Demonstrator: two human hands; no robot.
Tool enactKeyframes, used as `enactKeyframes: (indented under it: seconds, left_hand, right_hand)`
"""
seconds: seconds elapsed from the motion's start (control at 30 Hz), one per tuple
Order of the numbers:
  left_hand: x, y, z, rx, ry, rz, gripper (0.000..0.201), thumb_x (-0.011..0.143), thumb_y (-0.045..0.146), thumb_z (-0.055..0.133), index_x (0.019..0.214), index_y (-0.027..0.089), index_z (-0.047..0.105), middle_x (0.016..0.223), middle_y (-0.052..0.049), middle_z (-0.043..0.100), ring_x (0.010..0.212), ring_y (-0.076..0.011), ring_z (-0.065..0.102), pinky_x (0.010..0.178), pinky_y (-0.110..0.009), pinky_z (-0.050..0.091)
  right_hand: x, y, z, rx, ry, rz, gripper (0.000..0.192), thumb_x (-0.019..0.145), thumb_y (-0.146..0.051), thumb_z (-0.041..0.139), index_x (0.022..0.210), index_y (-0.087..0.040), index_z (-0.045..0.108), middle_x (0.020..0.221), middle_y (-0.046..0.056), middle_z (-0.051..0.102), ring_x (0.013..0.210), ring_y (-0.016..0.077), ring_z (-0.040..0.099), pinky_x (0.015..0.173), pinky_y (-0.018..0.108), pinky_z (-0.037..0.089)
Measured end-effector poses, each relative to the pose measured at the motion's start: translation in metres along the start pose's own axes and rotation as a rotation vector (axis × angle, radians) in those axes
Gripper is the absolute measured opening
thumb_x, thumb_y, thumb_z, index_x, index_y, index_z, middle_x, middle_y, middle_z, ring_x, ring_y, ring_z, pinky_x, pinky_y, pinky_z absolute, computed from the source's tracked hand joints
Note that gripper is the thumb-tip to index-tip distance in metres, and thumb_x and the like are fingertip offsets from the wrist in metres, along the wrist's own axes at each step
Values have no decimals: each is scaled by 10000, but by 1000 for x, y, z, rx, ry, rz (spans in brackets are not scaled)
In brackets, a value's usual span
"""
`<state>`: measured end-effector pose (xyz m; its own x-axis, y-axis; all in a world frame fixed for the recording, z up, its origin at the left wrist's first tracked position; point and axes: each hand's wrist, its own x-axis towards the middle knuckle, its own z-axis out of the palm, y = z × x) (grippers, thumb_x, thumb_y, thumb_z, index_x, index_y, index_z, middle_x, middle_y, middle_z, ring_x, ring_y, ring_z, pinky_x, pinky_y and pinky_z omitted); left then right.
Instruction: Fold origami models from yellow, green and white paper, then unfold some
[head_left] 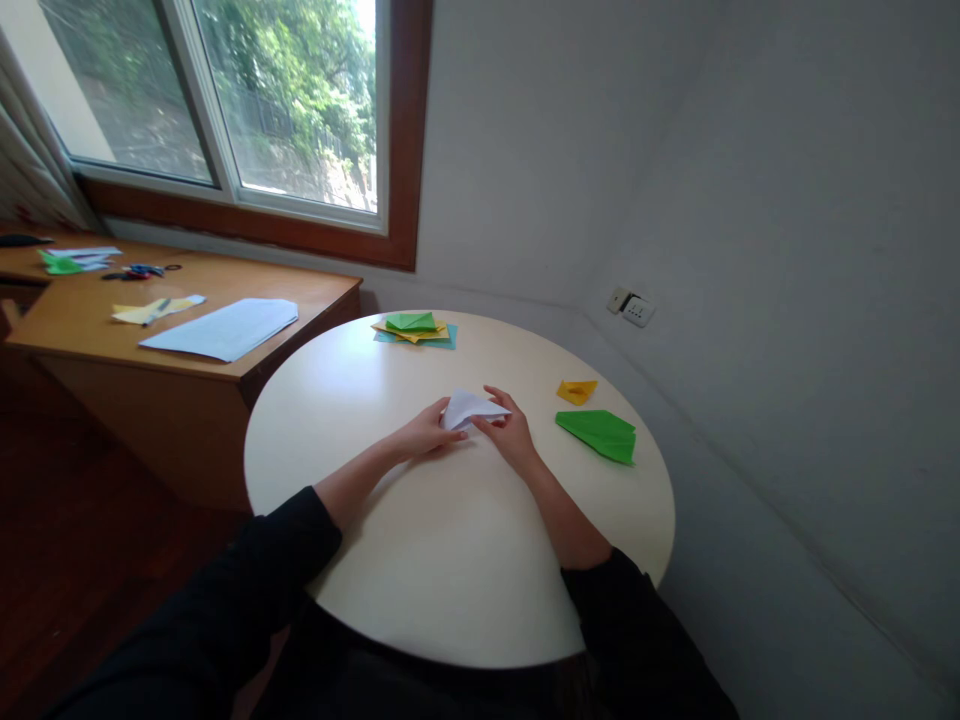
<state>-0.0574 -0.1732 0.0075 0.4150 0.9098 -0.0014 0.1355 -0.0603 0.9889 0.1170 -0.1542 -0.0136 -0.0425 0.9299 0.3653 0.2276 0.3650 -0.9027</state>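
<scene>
Between my two hands is a piece of folded white paper (466,407), held just above the round white table (450,540). My left hand (426,432) grips its left end, with the thumb on the near side. On the right, my right hand (511,432) pinches the near edge and the pointed right end, its index finger reaching past the far side. The paper's underside is hidden. To the right lie a green folded paper plane (600,434) and a small yellow folded paper piece (577,391).
At the table's far edge sits a pile of green, yellow and blue papers (412,328). A wooden desk (330,292) on the left bears a stack of white sheets (225,328), yellow paper (146,311) and scissors (142,270). A wall with a socket (637,310) stands close on the right.
</scene>
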Motion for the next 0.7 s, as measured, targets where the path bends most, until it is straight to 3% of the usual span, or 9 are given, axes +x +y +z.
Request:
enactKeyframes:
  seconds: [0.1,0.33,0.53,0.7]
  left_hand:
    - [1,-1,1,7,17,-13,537,672,351,678,1120,156,455,596,66,436,428,-41,353,398,-174,263]
    - [4,-7,0,-26,5,4,424,737,397,606,1068,176,461,721,11,547,426,-27,365,401,-167,272]
    - [4,-5,1,-27,24,15,359,759,366,578,1037,168,468,692,12,563,421,-29,371,393,-154,285]
    - [3,-7,2,-66,29,-2,339,759,380,584,997,175,456,688,-3,604,411,-36,410,394,-156,316]
  right_hand:
    - [0,-1,0,-24,3,-2,538,584,-374,711,1079,-225,560,1045,70,564,842,182,559,645,281,464]
    - [-2,-4,-1,-70,8,-47,440,634,-371,678,1040,-225,590,1092,65,582,922,203,556,691,306,464]
    - [-3,-6,-4,-316,139,-268,323,651,-341,691,950,-230,637,973,57,598,979,222,523,899,391,382]
    - [-5,-13,-3,-438,178,-347,391,659,-318,699,1031,-251,599,1013,55,597,979,233,527,907,408,352]
